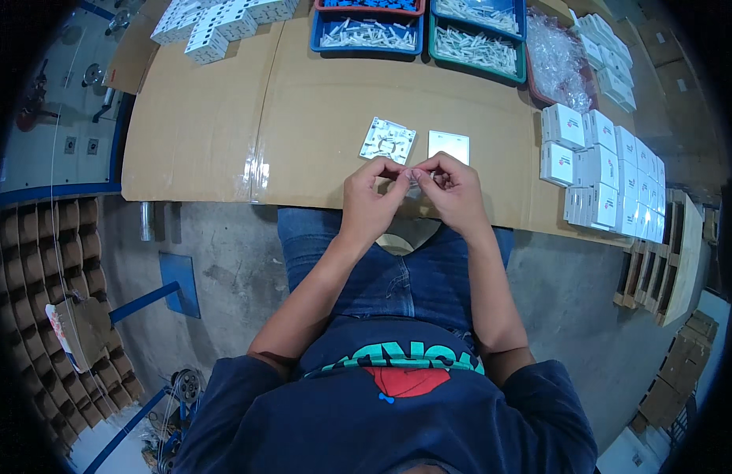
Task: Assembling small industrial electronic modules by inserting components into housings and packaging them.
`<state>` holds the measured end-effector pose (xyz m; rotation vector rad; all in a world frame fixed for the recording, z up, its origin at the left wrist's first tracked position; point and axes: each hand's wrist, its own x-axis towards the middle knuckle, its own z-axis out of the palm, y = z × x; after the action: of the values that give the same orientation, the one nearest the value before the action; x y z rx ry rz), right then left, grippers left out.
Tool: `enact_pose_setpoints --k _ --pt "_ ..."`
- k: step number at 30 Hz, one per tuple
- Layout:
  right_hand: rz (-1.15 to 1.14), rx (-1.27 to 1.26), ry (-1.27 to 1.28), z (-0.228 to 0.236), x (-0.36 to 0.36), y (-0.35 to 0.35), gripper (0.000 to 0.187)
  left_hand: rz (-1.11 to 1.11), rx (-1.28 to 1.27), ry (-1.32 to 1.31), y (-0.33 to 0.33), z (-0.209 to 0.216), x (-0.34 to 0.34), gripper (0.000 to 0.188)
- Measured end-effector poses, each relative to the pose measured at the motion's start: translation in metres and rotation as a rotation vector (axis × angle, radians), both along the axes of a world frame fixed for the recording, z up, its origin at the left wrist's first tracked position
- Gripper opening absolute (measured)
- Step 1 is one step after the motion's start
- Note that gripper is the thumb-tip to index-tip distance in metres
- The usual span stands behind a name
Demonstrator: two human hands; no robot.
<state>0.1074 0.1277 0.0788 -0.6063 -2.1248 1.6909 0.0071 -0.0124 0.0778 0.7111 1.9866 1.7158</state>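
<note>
My left hand (371, 197) and my right hand (455, 193) meet at the near edge of the cardboard-covered table. Thumbs and forefingers of both are pinched together on a small clear plastic piece (414, 188), mostly hidden by the fingertips; its exact kind is too small to tell. Just beyond my left hand lies a white square switch plate (388, 140), its inner side with dark fittings facing up. A plain white square plate (449, 146) lies flat beside it, partly behind my right hand.
Blue tray (366, 53) and green tray (476, 73) of small white parts stand at the back. A red tray (557, 101) holds clear plastic bags. White boxes (616, 170) are stacked at right; patterned white blocks (210, 38) sit at far left.
</note>
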Motion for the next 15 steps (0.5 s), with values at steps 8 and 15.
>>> enact_pose_setpoints --k 8,15 --pt "-0.117 -0.278 0.09 0.001 0.001 0.006 0.008 -0.071 0.193 -0.323 0.004 -0.006 -0.004 0.027" --pt "-0.162 -0.351 0.11 0.004 0.002 0.009 0.013 -0.177 0.169 -0.608 -0.001 -0.003 0.0 0.026"
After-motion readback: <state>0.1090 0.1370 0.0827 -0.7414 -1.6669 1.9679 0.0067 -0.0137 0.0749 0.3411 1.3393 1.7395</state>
